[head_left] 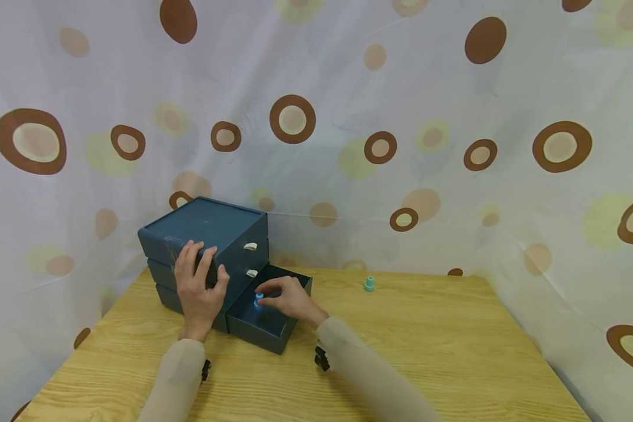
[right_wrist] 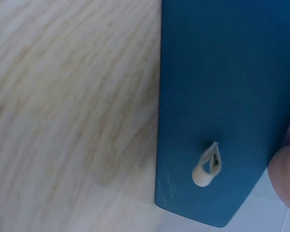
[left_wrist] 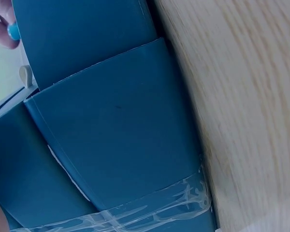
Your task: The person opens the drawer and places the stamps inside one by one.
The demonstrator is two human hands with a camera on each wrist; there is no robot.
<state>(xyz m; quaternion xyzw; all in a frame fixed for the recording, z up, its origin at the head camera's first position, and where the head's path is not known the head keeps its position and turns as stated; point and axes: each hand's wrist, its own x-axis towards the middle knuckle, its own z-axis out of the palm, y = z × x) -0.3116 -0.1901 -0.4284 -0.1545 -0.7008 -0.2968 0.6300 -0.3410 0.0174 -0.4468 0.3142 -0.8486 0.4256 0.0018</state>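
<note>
My right hand (head_left: 290, 298) pinches a small bright blue stepped peg (head_left: 259, 300) between thumb and fingers, inside the pulled-out bottom drawer (head_left: 255, 335) of a dark blue drawer cabinet (head_left: 206, 220). In the left wrist view a bit of the blue peg (left_wrist: 13, 32) shows at the upper left, by the fingertips. With fingers spread, my left hand (head_left: 197, 293) rests against the near side of the cabinet, fingertips at its top edge. The right wrist view has the drawer front (right_wrist: 217, 96) with its whitish loop pull (right_wrist: 207, 166); part of the right hand (right_wrist: 286, 176) enters from the right.
A small teal stepped peg (head_left: 369, 284) stands on the wooden table (head_left: 411, 340) right of the drawer. Two upper drawers are closed, each with a white pull (head_left: 250, 247). Clear tape (left_wrist: 154, 208) crosses the cabinet's side. A patterned curtain (head_left: 337, 70) hangs behind.
</note>
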